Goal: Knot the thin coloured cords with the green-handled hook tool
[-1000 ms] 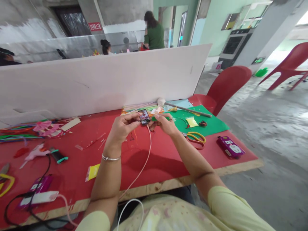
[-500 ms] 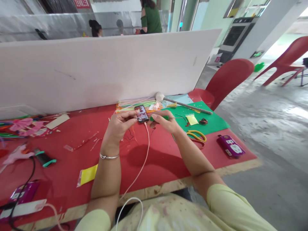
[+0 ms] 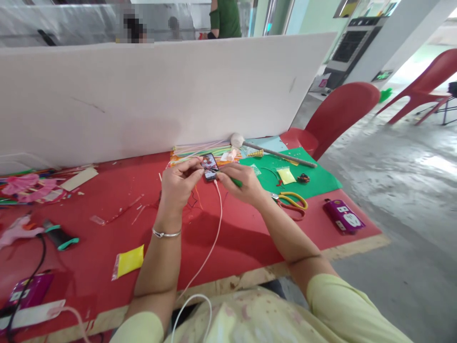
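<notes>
My left hand point(image 3: 182, 180) is pinched at the left side of a phone point(image 3: 210, 167); what lies between its fingertips is too small to name. My right hand point(image 3: 239, 181) grips a green-handled tool point(image 3: 236, 182), whose thin tip points left over the phone toward my left fingertips. The phone lies face up with its screen lit, and a white cable point(image 3: 218, 224) runs from its lower end toward me. Behind the phone are pale and coloured sticks point(image 3: 200, 151). Yellow-and-red-handled scissors point(image 3: 293, 200) rest to the right of my right hand.
A white board point(image 3: 143, 95) stands behind the red table point(image 3: 214, 252). On the right are a green sheet point(image 3: 321, 186), a purple box point(image 3: 343, 216) and a red chair point(image 3: 346, 109). A glue gun point(image 3: 21, 232), a cutter point(image 3: 61, 237) and a yellow packet point(image 3: 130, 261) lie left.
My right hand has turned inward, and the tool's tip, earlier pointing right, now points left over the phone. My left hand stays pinched beside the phone. The view has shifted slightly.
</notes>
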`<state>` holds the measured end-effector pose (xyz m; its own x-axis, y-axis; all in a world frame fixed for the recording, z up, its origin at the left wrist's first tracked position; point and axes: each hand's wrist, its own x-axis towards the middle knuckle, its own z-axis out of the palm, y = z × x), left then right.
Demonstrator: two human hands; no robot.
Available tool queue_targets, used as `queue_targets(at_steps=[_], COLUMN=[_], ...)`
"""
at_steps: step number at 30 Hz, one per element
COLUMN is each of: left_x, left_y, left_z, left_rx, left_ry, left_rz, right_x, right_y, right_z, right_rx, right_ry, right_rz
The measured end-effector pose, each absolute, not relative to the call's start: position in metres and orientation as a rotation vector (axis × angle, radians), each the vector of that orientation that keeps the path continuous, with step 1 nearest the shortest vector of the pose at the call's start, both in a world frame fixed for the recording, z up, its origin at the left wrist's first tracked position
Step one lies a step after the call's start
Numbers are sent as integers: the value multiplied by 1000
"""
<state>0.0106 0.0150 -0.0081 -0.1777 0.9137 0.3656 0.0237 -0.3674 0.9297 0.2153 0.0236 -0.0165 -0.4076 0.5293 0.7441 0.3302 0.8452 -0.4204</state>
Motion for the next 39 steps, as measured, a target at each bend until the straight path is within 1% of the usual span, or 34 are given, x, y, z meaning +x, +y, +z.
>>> queue_targets(at_steps=[4, 6, 8, 10, 13, 19, 22, 25, 27, 30, 32, 34, 35, 39], left_x=[27, 28, 24, 15, 5, 0, -3, -5, -4, 6, 14, 22, 24, 26], left_y=[15, 14, 14, 14, 13, 14, 14, 14, 12, 9, 7, 5, 5, 6], left_z=[-7, -4, -1, 2, 5, 5, 3, 2, 2, 2, 2, 2, 2, 4], left_rx=[1064, 926, 852, 847, 898, 1037, 1064, 1053, 1029, 985, 966, 961, 956, 909], left_ry=[1029, 943, 857, 812, 857, 983, 997, 977, 947, 856, 777, 721, 708, 722], left_rz=[1742, 1615, 1434, 1336, 1328, 1317, 1290, 1244, 1215, 1174, 1188, 1236, 1272, 1417], right_x=[199, 197, 202, 210, 225, 239, 243, 247, 246, 234, 221, 209, 204, 197], right_y=[21, 21, 24, 28, 31, 21, 16, 16, 18, 24, 27, 27, 26, 20], right_z=[-34, -39, -39, -34, -22, -2, 3, 5, 3, -8, -18, -26, -28, -30], right_rx=[-757, -725, -634, -547, -494, -464, -442, -432, -457, -465, -429, -424, -435, -463], right_ry=[-1991, -1953, -1982, -2043, -2131, -2241, -2216, -2127, -2022, -1727, -1519, -1410, -1390, -1387], right_rz=[-224, -315, -302, -227, -103, 4, 161, 447, 741, 1330, 1639, 1760, 1764, 1630])
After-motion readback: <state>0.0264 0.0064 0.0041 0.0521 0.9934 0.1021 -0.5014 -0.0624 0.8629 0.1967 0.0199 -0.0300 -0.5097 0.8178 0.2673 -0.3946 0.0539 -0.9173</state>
